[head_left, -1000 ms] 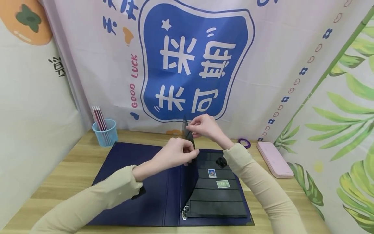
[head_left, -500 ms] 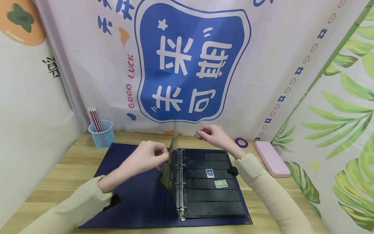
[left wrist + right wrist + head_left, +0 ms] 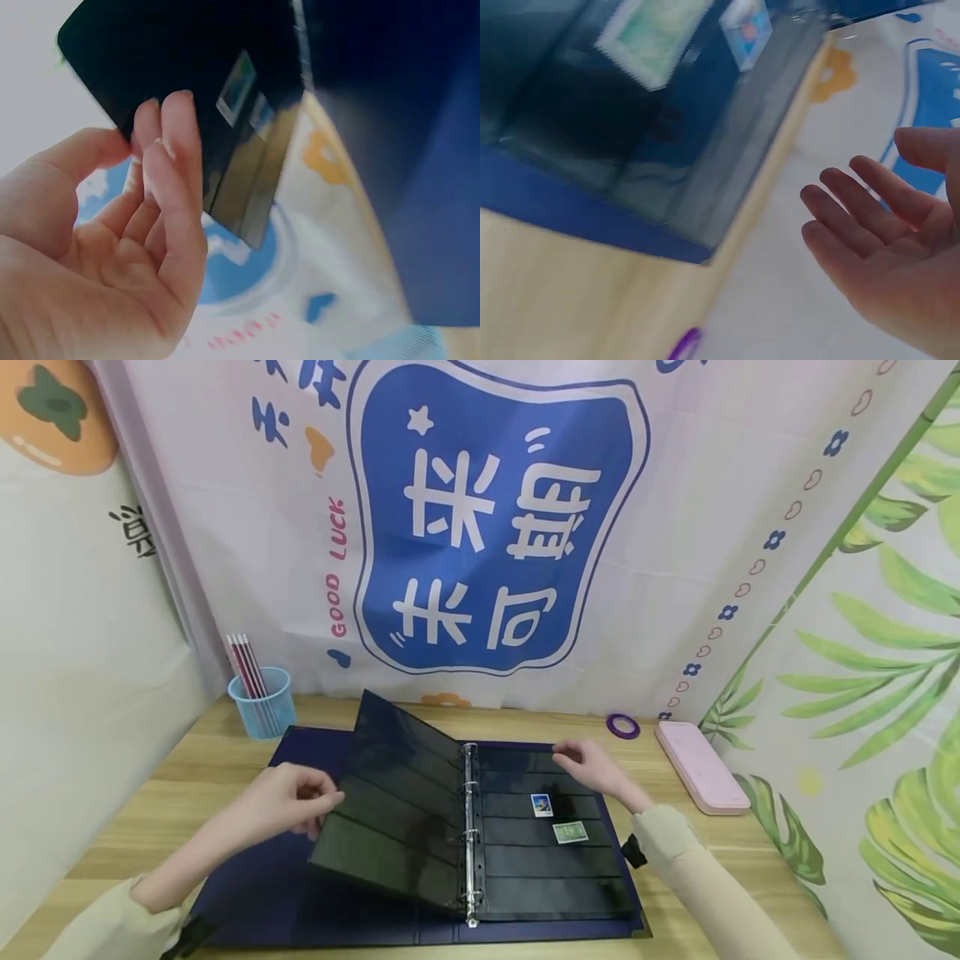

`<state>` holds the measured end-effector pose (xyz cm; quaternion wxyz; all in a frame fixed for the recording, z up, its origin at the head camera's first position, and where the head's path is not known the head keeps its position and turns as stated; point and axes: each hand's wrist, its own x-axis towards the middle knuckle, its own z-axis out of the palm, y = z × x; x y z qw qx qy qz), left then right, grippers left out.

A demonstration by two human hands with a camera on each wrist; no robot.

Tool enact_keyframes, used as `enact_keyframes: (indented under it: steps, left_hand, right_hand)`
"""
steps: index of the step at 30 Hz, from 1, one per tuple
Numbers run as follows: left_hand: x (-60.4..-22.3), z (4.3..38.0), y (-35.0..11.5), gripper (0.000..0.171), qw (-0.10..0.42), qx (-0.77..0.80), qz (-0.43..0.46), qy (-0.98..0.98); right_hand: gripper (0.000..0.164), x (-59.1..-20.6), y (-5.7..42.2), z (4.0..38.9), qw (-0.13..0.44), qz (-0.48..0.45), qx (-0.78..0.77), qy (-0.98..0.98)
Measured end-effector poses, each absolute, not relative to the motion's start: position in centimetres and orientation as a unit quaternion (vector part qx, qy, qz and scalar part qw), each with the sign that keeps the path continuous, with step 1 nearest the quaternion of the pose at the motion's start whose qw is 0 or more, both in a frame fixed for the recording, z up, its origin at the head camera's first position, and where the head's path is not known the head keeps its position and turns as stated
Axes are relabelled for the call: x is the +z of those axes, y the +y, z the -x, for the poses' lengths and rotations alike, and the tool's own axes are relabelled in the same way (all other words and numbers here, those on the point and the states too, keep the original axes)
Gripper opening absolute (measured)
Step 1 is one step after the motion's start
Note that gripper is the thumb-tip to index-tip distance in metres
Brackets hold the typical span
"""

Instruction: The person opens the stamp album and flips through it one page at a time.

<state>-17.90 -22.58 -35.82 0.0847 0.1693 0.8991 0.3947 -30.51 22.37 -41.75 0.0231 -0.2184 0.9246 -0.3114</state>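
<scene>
In the album (image 3: 262,902) near the counter (image 3: 150,802)'s back edge, your left grip (image 3: 292,799) pinches a page (image 3: 401,810), seemingly mostly turned but not yet flat, your right grip (image 3: 594,768) loose and empty.

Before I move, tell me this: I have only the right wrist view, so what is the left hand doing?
Observer: The left hand holds a raised black page by its outer edge, between thumb and fingers.

Operator: Is that page lying flat?

Observer: No, the head view shows it tilted up at an angle above the dark blue left cover.

Operator: And what lies on the table to the right of the binder?

Observer: A pink case, lying apart from the binder.
</scene>
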Motion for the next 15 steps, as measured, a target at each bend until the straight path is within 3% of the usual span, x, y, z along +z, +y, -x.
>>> enact_keyframes:
  steps: [5,15]
  left_hand:
    - [-38.6,17.7,-25.6,0.027,0.166,0.443,-0.141,0.870]
    - [-43.8,18.6,-28.0,0.032,0.239,0.459,-0.106,0.849]
  right_hand:
    - [0.037,-43.7,23.7,30.6,0.009,0.216,-0.280,0.935]
    - [0.057,-46.5,25.8,30.5,0.014,0.243,-0.228,0.943]
